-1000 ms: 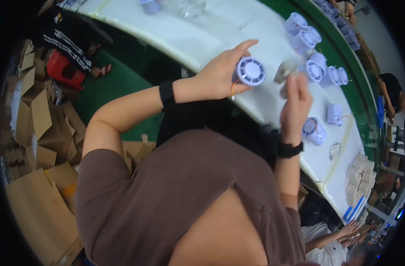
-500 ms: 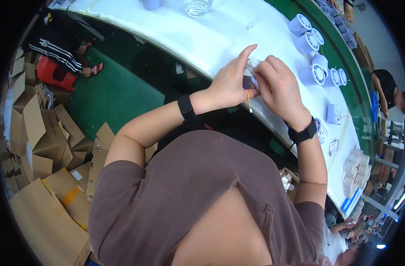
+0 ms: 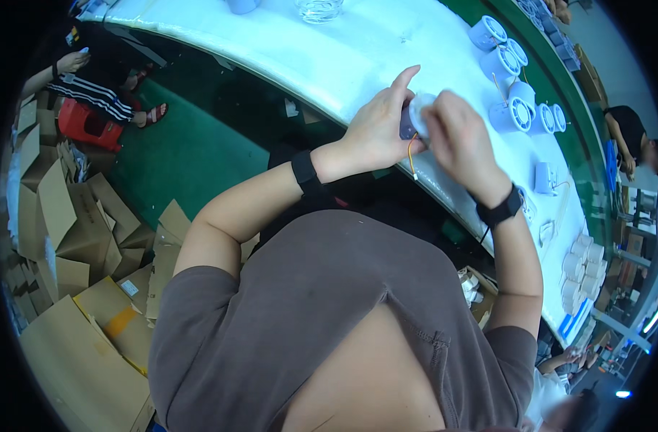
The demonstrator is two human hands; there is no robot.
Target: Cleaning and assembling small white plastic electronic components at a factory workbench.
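Observation:
Over the table's near edge, my left hand [image 3: 376, 133] is closed around a small lavender fan housing [image 3: 408, 129], its thumb raised. A thin orange and yellow wire lead [image 3: 411, 151] with a white plug hangs from the part. My right hand [image 3: 458, 137] is blurred by motion. Its fingers are curled at a pale, whitish piece [image 3: 418, 114] on the housing's open side; whether that is cloth or a lid I cannot tell. Several similar lavender fan housings [image 3: 512, 115] with round grilles stand to the right on the white-covered table [image 3: 329, 72].
A clear round container [image 3: 319, 10] stands at the table's far side. White cups [image 3: 583, 266] are grouped at the right end. Cardboard boxes [image 3: 77, 216] pile up on the left, near a red stool [image 3: 89, 131] with a seated person. Other people appear at the right.
My right hand has moved slightly right and down, and its fingers blur. The housing has tilted, showing more of the pale piece. At the left, another person's hand has come into view.

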